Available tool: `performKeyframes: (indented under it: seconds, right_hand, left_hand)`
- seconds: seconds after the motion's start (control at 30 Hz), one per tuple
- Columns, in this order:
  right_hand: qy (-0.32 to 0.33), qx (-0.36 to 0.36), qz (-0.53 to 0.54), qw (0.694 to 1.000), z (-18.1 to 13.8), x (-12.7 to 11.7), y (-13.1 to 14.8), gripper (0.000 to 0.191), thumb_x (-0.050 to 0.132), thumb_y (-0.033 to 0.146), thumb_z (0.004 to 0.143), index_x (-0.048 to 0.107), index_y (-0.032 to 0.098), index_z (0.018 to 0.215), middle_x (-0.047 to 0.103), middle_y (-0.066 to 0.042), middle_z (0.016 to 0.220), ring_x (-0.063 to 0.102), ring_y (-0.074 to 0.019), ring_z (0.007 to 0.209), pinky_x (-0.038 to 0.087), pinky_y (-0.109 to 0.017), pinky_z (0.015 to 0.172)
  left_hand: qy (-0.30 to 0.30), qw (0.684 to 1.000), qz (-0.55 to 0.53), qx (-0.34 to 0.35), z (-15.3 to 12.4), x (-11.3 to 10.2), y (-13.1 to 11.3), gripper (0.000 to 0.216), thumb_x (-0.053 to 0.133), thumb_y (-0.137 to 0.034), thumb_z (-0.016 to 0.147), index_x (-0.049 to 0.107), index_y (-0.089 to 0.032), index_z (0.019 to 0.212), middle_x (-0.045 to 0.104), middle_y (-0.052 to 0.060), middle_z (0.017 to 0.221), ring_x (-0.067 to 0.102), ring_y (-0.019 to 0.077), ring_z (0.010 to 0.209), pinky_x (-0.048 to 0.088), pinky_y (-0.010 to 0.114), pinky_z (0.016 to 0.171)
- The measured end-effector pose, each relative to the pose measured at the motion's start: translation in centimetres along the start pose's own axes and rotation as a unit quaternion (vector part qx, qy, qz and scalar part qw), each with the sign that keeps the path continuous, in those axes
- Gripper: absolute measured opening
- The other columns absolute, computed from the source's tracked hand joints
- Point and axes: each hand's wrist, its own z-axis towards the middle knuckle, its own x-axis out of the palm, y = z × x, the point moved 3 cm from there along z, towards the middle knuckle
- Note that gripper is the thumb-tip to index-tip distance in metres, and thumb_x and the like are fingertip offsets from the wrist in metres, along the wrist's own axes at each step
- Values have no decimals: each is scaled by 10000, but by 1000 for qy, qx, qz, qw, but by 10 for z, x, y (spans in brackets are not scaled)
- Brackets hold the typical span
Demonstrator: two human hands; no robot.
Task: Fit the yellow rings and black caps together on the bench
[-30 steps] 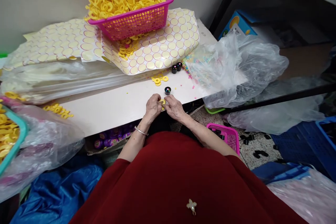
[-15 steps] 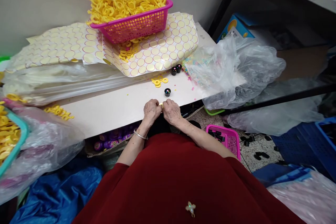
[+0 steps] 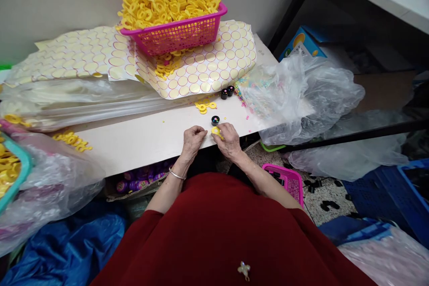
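Note:
My right hand (image 3: 228, 140) pinches a yellow plastic ring piece (image 3: 216, 131) at the front edge of the white table. The piece is round, with a pale centre. To its left, my left hand (image 3: 194, 140) is closed, thumb against fingers; whatever may be between the tips is too small to make out. Just beyond the ring piece stands a small round black cup (image 3: 215, 120) with coloured bits inside. Farther back, two more black cups (image 3: 227, 92) stand side by side. Several loose yellow ring pieces (image 3: 203, 106) lie left of them.
A pink basket (image 3: 174, 38) heaped with yellow pieces sits on printed sticker sheets (image 3: 201, 73) at the back. Clear plastic bags (image 3: 295, 89) spread over the table's right end. A teal basket (image 3: 16, 172) is at far left. Below right stands another pink basket (image 3: 291, 183) with black parts.
My hands were together at the table edge and have now parted. The right hand has moved slightly right with the yellow ring piece, which now shows clearly near the black cup.

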Motion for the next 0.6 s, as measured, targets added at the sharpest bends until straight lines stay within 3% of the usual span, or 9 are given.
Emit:
performKeyframes:
  seconds: [0.1,0.27,0.47,0.6]
  right_hand:
    - [-20,5,5,1000,18,-9,-8,287,473,323,892,599,129,1062,578,-131,999,492,-249,919,413,-363,822]
    - [45,9,-43,998,47,-10,-12,241,495,302,871,622,141,998,576,-125,995,474,-256,926,403,-360,798]
    - [88,0,-69,994,53,-8,-14,197,484,273,863,620,154,941,572,-118,986,458,-255,924,389,-359,802]
    - [105,3,-66,992,54,-9,-12,201,465,267,875,621,156,935,570,-111,983,458,-242,914,391,-348,800]
  left_hand:
    - [2,999,-49,-12,7,3,-3,110,653,-237,564,614,-141,598,491,-42,485,376,71,456,297,223,478]
    - [13,997,-78,-14,21,14,-8,175,657,-268,586,654,-123,685,519,-21,533,410,76,473,304,221,473]
    - [20,996,-81,-19,34,24,-5,250,652,-327,621,689,-119,755,522,-14,572,408,75,493,301,214,467]
    - [56,995,-79,18,40,31,-7,212,639,-331,658,675,-123,680,503,-16,574,413,83,540,311,219,502]
